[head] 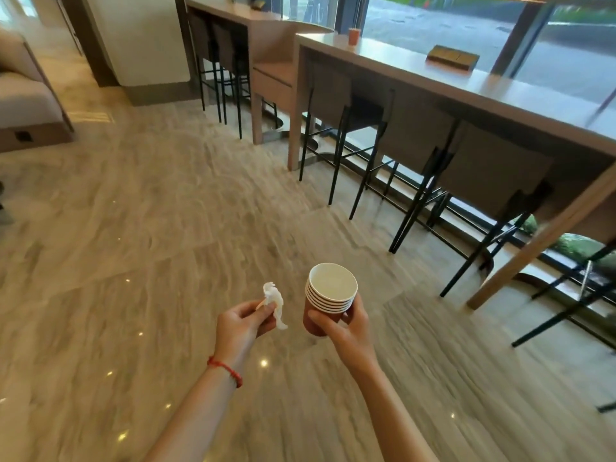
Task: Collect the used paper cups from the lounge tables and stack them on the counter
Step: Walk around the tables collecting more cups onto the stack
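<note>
My right hand (346, 323) grips a stack of several nested paper cups (328, 296), orange-brown outside with white rims, held upright over the floor. The top cup looks empty inside. My left hand (241, 323) pinches a crumpled white tissue (276, 303) between thumb and fingers, just left of the stack. A red string bracelet sits on that wrist. Far off, a single orange-brown paper cup (353, 36) stands near the left end of the long high table (500, 95) by the window.
Several black-legged bar stools (416, 141) are tucked under the high table. A flat brown box (452, 57) lies on the tabletop. A second high table (233, 15) stands further back, a beige sofa (26, 101) at the left. Polished stone floor (150, 228) spreads ahead.
</note>
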Demonstrator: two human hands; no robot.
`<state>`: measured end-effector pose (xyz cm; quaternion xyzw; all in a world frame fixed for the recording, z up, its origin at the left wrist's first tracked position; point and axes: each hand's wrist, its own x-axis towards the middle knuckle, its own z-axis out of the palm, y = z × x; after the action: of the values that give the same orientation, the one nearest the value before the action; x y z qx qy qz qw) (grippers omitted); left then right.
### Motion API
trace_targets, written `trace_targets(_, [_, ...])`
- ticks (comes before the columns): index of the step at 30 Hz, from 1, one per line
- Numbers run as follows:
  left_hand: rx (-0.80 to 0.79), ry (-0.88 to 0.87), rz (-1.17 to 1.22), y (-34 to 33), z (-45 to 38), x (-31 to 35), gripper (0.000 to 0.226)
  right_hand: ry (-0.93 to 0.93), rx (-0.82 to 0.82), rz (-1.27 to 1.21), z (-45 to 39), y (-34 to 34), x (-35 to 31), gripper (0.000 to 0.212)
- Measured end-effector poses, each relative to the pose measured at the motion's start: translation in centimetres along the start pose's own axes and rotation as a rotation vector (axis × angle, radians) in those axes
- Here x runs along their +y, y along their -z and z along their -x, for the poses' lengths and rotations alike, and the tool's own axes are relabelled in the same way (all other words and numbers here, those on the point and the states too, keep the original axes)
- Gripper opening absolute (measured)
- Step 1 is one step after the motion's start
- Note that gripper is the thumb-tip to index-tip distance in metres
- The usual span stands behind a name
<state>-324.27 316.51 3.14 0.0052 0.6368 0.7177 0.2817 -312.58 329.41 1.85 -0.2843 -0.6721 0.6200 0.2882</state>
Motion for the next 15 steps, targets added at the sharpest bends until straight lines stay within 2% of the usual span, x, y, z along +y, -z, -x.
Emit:
trace_targets(6, [0.002, 0.004, 0.016, -3.8, -7.6, 1.7, 0.002, -0.024, 0.016, 0.030, -8.7, 0.5, 0.9, 0.051])
trace_targets(15, [0.025, -0.019, 0.059, -12.7, -20.3, 6.1, 0.002, 0.027, -0.014, 0.011, -26.0, 2.2, 0.5, 0.052])
